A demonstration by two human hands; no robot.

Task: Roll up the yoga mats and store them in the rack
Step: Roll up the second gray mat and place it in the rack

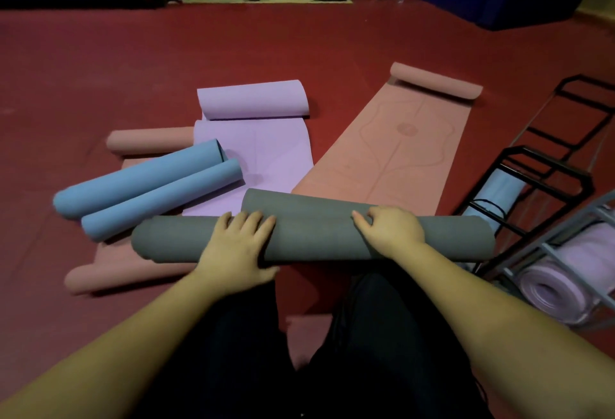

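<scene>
A grey yoga mat point(316, 235) lies rolled crosswise in front of me on the red floor. My left hand point(238, 245) grips the roll left of its middle, fingers curled over the top and thumb under the near side. My right hand point(391, 230) rests on top toward the right, fingers curled over the roll. The black wire rack point(532, 185) stands at the right with a pale blue rolled mat point(499, 195) in it.
A blue mat point(149, 189) rolled from both ends lies at the left. A lilac mat point(256, 149) and a salmon mat point(389, 149) lie partly unrolled beyond the grey roll. More salmon rolls point(146, 140) lie left. A grey rack point(565, 272) at lower right holds pink rolls.
</scene>
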